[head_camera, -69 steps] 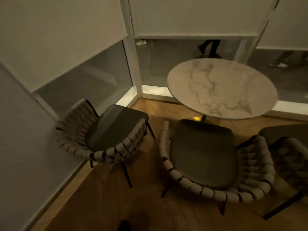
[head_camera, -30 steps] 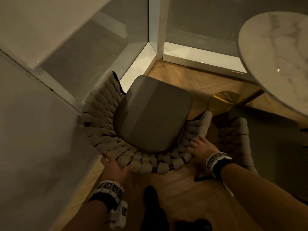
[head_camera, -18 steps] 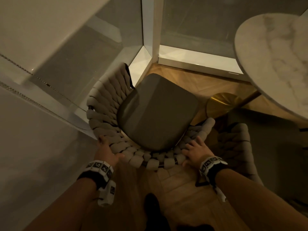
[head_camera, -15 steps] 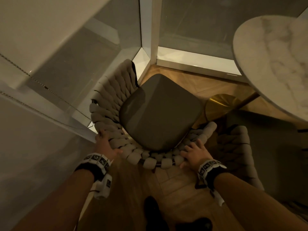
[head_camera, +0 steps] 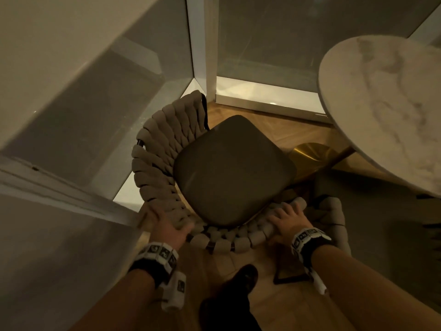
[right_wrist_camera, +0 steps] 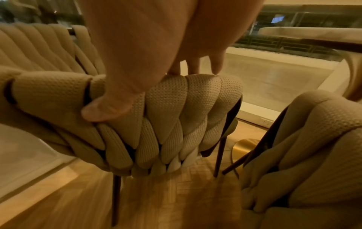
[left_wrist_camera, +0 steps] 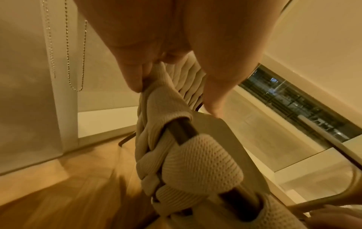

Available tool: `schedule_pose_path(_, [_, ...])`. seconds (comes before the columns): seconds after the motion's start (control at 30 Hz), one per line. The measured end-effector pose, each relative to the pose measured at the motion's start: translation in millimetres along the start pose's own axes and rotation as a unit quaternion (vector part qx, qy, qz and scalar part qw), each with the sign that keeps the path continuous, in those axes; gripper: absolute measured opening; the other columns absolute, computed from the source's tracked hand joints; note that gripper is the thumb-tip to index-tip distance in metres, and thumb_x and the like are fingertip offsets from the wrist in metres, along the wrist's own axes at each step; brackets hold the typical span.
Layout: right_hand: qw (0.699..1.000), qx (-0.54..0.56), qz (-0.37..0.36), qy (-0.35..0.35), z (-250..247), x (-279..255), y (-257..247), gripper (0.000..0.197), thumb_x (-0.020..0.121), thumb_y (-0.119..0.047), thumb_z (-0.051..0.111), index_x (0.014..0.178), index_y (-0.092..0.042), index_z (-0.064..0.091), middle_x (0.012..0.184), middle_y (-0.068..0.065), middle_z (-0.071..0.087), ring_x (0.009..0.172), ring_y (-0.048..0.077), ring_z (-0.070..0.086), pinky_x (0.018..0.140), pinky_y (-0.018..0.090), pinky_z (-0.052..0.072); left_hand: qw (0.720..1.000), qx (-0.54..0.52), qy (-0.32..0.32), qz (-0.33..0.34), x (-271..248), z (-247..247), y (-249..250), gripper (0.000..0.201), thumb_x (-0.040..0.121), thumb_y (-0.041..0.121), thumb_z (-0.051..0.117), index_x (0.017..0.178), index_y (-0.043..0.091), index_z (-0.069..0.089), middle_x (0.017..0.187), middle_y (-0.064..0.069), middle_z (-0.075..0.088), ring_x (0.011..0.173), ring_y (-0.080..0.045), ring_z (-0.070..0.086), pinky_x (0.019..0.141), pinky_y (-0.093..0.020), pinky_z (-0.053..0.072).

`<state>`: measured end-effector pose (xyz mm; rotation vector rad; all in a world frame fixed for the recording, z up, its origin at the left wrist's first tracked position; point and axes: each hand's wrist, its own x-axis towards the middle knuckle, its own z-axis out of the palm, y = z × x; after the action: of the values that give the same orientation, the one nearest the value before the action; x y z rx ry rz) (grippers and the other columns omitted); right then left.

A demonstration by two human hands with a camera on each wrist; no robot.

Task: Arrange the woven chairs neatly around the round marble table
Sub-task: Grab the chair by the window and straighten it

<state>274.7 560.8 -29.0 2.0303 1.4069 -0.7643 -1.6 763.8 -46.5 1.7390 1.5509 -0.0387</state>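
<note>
Step in hand: one woven chair is being handled from behind its curved back; I judge it is being turned or pushed toward the round marble desk, which stands at the far right.
Left hand: grasps the near-left part of the woven back rim, thumb on one side and fingers on the other in the left wrist view.
Right hand: grasps the near-right part of the same rim, fingers over the top and thumb pressed into the weave.
Chair position: in the far-left corner by the glass panels, its dark seat cushion pointing roughly toward the gold desk base, but not tucked under the top.
Done so far: little that can be judged; this chair looks part-way placed.
Left to do: bring this chair in to the desk edge, then square up the second woven chair just beside it on the right.
Hidden: the desk is cut off at the right edge; most of the second chair is in shadow; the chair legs under the seat barely show from above; any further chairs are out of frame.
</note>
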Motion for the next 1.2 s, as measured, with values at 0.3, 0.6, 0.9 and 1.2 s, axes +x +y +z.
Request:
schedule_pose_path(0.3, [0.998, 0.044, -0.029, 0.02, -17.1, 22.3, 56.5, 0.057, 0.092, -0.042, 0.051, 0.145, -0.036, 0.029, 0.155, -0.004, 0.028, 0.144, 0.027, 0.016, 0.118, 0.053, 0.003, 0.998, 0.067, -0.006, 0.013, 27.8, -4.9, 23.9, 0.126, 0.071, 0.024, 0.083, 0.151, 0.015, -0.014, 0.16, -0.014, -0.02, 0.146, -0.038, 0.018, 0.117, -0.042, 0.028])
schedule_pose_path(0.6, [0.997, 0.066, -0.048, 0.016, -46.8, 49.5, 20.6, 0.057, 0.092, -0.053, 0.044, 0.145, -0.039, 0.027, 0.149, 0.002, 0.032, 0.136, 0.033, 0.024, 0.109, 0.053, 0.025, 0.981, 0.164, -0.028, 0.102, 136.2, -62.4, 44.3, 0.113, 0.07, 0.026, 0.084, 0.153, 0.024, 0.008, 0.161, -0.017, -0.006, 0.144, -0.041, 0.022, 0.115, -0.047, 0.031])
schedule_pose_path(0.9, [0.986, 0.159, 0.022, 0.048, -73.4, 86.4, -22.4, 0.056, 0.092, -0.06, 0.037, 0.143, -0.038, 0.026, 0.146, 0.001, 0.037, 0.13, 0.031, 0.03, 0.105, 0.052, 0.029, 0.95, 0.211, -0.033, 0.229, 246.8, -99.3, 112.1, 0.086, 0.069, 0.01, 0.083, 0.144, 0.013, 0.041, 0.161, -0.013, 0.013, 0.14, -0.041, 0.032, 0.113, -0.051, 0.034])
schedule_pose_path(1.2, [0.974, 0.216, 0.074, 0.006, -103.0, 101.3, 0.1, 0.068, 0.09, -0.056, 0.048, 0.148, -0.034, 0.02, 0.151, 0.005, 0.029, 0.139, 0.03, 0.025, 0.113, 0.048, 0.024, 0.859, 0.265, -0.174, 0.401, 185.4, -43.5, 150.3, 0.066, 0.081, 0.061, 0.046, 0.14, 0.032, 0.041, 0.152, -0.001, 0.038, 0.138, -0.026, 0.039, 0.115, -0.054, 0.028])
